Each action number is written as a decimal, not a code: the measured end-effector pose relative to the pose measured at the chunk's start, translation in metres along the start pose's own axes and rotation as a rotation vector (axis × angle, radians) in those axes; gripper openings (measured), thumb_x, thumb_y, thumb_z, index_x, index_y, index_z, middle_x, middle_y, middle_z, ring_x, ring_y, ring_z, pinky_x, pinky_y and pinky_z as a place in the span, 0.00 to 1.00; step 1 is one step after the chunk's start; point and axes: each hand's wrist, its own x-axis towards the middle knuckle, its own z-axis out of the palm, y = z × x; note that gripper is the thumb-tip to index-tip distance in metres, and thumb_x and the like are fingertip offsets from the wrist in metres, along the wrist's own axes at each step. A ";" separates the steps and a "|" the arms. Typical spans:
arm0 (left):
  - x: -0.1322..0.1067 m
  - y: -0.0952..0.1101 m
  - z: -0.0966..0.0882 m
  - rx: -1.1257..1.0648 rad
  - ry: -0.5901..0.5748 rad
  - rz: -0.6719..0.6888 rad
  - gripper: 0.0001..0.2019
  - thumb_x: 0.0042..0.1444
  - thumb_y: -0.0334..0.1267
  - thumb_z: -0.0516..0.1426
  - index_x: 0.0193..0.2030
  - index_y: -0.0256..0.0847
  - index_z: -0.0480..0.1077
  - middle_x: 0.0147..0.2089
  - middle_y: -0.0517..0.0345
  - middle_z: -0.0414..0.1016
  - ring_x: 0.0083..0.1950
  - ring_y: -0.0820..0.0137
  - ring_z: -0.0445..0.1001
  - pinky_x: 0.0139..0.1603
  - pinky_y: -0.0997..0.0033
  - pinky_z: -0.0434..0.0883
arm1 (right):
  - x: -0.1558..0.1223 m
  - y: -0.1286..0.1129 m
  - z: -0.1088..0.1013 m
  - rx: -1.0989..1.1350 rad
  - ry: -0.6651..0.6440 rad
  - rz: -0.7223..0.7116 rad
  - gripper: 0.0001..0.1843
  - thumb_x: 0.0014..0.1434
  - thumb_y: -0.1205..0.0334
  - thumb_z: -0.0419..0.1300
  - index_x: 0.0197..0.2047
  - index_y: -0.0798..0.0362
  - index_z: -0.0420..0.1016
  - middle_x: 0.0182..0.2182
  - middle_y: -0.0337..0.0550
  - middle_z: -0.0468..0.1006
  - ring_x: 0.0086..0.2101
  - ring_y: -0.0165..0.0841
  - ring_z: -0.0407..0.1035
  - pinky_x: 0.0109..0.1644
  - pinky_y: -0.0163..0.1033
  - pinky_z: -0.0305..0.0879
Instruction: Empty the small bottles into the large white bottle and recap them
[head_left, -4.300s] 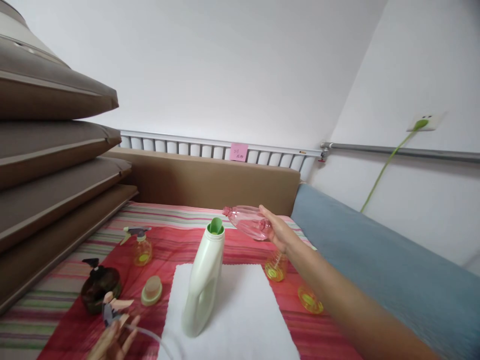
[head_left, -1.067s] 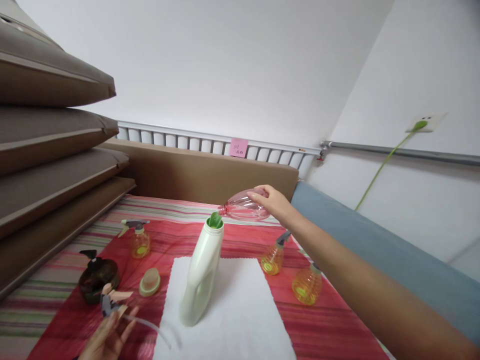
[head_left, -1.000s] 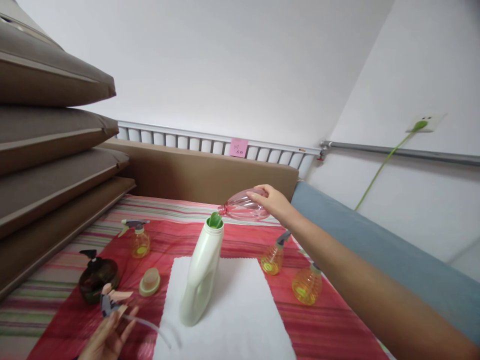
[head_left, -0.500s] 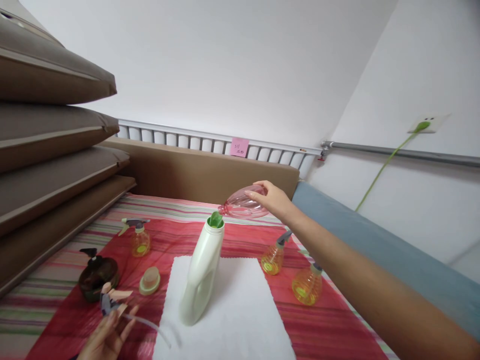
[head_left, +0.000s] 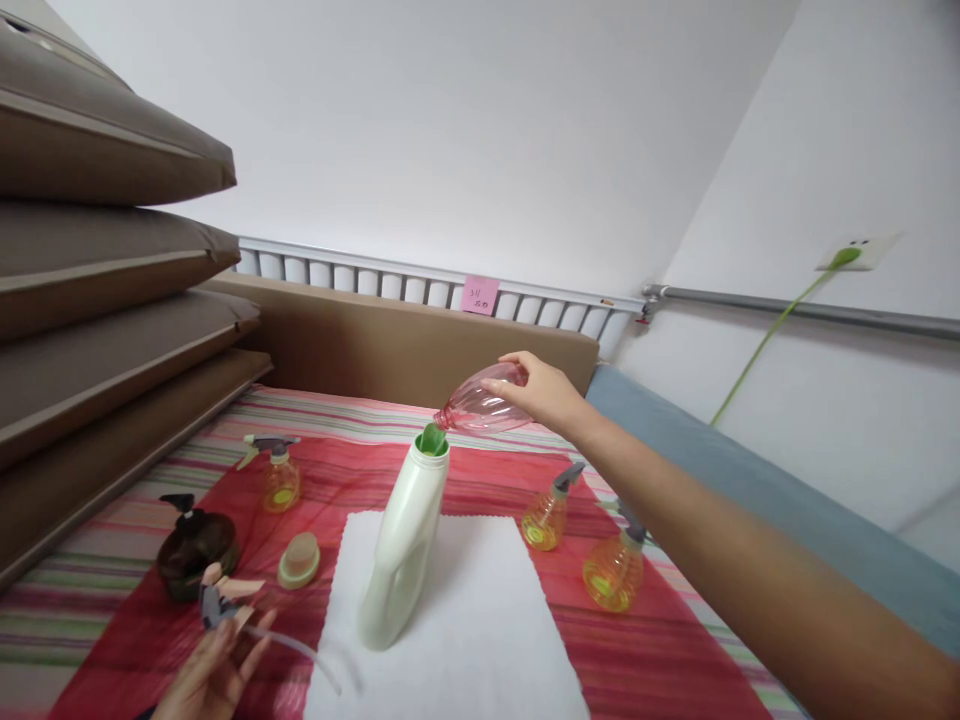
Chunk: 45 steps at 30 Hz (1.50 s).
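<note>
My right hand (head_left: 541, 390) grips a clear pink plastic bottle (head_left: 480, 402) and holds it tilted, mouth down, right at the green spout of a tall white jug (head_left: 405, 545). The jug stands upright on a white cloth (head_left: 480, 640). At the lower left my left hand (head_left: 214, 665) holds a grey spray-trigger head (head_left: 217, 603) with a thin clear tube (head_left: 300, 655) trailing to the right. Its fingers curl loosely round the head.
On the red striped tablecloth (head_left: 480, 480) stand three small orange spray bottles (head_left: 279, 480) (head_left: 549, 512) (head_left: 615, 570), a dark brown pump bottle (head_left: 196, 548) and a loose pale cap (head_left: 300, 560). Brown cushions (head_left: 105, 300) are stacked at left; a blue pad (head_left: 750, 490) lies at right.
My right hand has raised the base of the pink bottle, tilting its mouth further down onto the jug's spout. The left hand has stayed in place.
</note>
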 end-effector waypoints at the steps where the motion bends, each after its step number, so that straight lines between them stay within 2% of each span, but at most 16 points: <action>1: 0.001 0.000 -0.001 -0.001 0.000 -0.001 0.18 0.39 0.38 0.68 0.40 0.45 0.76 0.49 0.58 0.78 0.57 0.52 0.70 0.47 0.61 0.77 | 0.000 -0.001 0.000 -0.010 -0.002 -0.007 0.32 0.46 0.40 0.62 0.50 0.51 0.68 0.42 0.46 0.75 0.42 0.40 0.69 0.44 0.42 0.66; 6: 0.001 0.000 -0.001 -0.007 0.006 -0.007 0.15 0.40 0.38 0.67 0.37 0.45 0.76 0.47 0.59 0.79 0.55 0.53 0.71 0.47 0.61 0.76 | 0.003 -0.008 -0.001 -0.070 -0.010 -0.064 0.34 0.45 0.38 0.62 0.50 0.50 0.68 0.41 0.46 0.75 0.41 0.40 0.69 0.43 0.43 0.66; 13: -0.007 0.004 0.011 0.016 0.043 -0.026 0.18 0.41 0.39 0.65 0.43 0.49 0.74 0.46 0.62 0.79 0.56 0.56 0.71 0.52 0.60 0.73 | 0.007 -0.017 -0.002 -0.167 -0.035 -0.178 0.33 0.46 0.39 0.62 0.50 0.50 0.68 0.39 0.45 0.75 0.40 0.41 0.69 0.41 0.43 0.65; 19: -0.008 0.004 0.012 -0.017 0.040 -0.059 0.15 0.42 0.38 0.64 0.41 0.48 0.74 0.48 0.63 0.78 0.55 0.58 0.71 0.46 0.64 0.76 | 0.008 -0.027 -0.003 -0.205 -0.062 -0.234 0.33 0.47 0.38 0.61 0.51 0.49 0.67 0.43 0.45 0.75 0.41 0.41 0.69 0.43 0.44 0.64; 23: -0.009 0.005 0.012 -0.053 0.052 -0.069 0.13 0.45 0.37 0.62 0.41 0.47 0.74 0.49 0.62 0.77 0.54 0.59 0.73 0.46 0.62 0.76 | 0.008 -0.033 -0.002 -0.203 -0.068 -0.268 0.33 0.47 0.38 0.61 0.51 0.49 0.67 0.45 0.45 0.74 0.41 0.41 0.68 0.43 0.43 0.64; 26: -0.008 0.005 0.010 -0.056 0.053 -0.062 0.12 0.46 0.37 0.62 0.40 0.46 0.74 0.50 0.62 0.77 0.54 0.59 0.73 0.47 0.62 0.75 | 0.007 -0.035 -0.001 -0.213 -0.073 -0.285 0.33 0.47 0.38 0.61 0.52 0.49 0.67 0.45 0.45 0.74 0.41 0.40 0.68 0.43 0.43 0.64; 32: -0.003 0.002 0.004 -0.035 0.017 -0.034 0.16 0.45 0.38 0.63 0.43 0.47 0.74 0.51 0.62 0.76 0.55 0.57 0.71 0.48 0.62 0.75 | 0.006 -0.035 0.000 -0.227 -0.056 -0.290 0.32 0.47 0.38 0.61 0.51 0.48 0.67 0.43 0.44 0.74 0.40 0.40 0.69 0.41 0.42 0.64; 40: -0.006 0.003 0.005 -0.040 0.017 -0.030 0.18 0.45 0.37 0.64 0.46 0.49 0.73 0.53 0.58 0.75 0.57 0.55 0.70 0.45 0.62 0.77 | 0.002 -0.036 0.000 -0.248 -0.065 -0.292 0.34 0.46 0.37 0.60 0.52 0.48 0.66 0.44 0.45 0.73 0.40 0.40 0.68 0.40 0.42 0.64; 45: -0.005 0.003 0.005 -0.043 0.011 -0.038 0.17 0.45 0.38 0.64 0.45 0.50 0.73 0.53 0.61 0.76 0.58 0.55 0.68 0.47 0.61 0.76 | -0.003 -0.035 -0.001 -0.247 -0.038 -0.313 0.33 0.48 0.39 0.60 0.52 0.48 0.66 0.44 0.44 0.73 0.40 0.39 0.68 0.41 0.43 0.64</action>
